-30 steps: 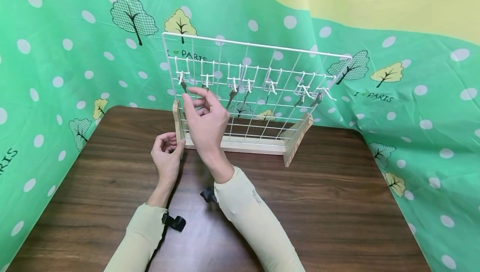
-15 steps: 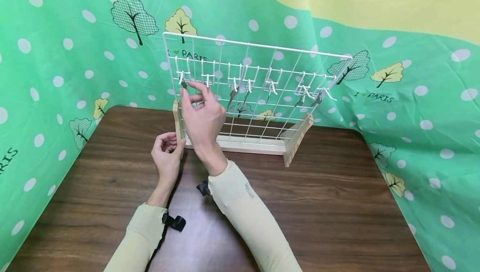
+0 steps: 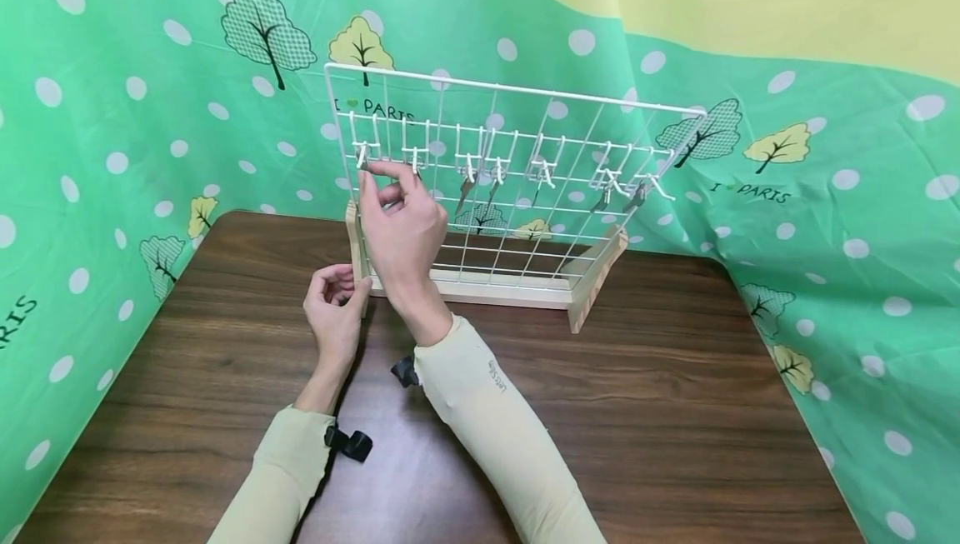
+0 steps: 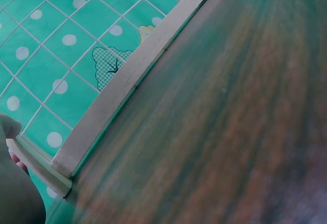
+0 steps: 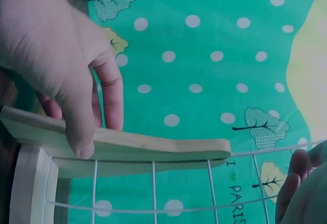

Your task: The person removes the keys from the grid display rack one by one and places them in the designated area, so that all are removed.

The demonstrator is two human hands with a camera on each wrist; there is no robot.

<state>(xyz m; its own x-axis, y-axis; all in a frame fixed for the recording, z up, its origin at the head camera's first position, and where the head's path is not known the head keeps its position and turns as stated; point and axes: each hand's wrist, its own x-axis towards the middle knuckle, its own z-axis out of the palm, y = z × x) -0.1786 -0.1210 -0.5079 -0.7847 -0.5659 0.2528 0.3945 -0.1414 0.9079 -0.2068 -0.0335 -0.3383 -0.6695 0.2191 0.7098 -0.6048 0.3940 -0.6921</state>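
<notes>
A white wire grid rack (image 3: 517,97) stands on wooden feet, with several white hooks (image 3: 543,171) along it. Small grey metal keys (image 3: 467,186) hang from the hooks. At the leftmost hook (image 3: 362,152), my right hand (image 3: 405,232) pinches a key between thumb and index finger; the hand covers most of that key. In the right wrist view only part of the right hand (image 5: 306,188) shows, at the edge. My left hand (image 3: 335,319) grips the left wooden foot (image 3: 357,248), thumb in front and fingers round the outer side, as the left hand (image 5: 61,55) also shows there.
The rack's wooden base bar (image 4: 127,81) rests on a dark brown wooden table (image 3: 660,411). A green dotted cloth (image 3: 187,94) with printed trees hangs behind and at both sides. Black wrist cameras (image 3: 348,444) sit on both sleeves.
My right hand has moved slightly up and left to the key on the leftmost hook, and its thumb and index finger have closed on it. The left hand stays on the wooden foot.
</notes>
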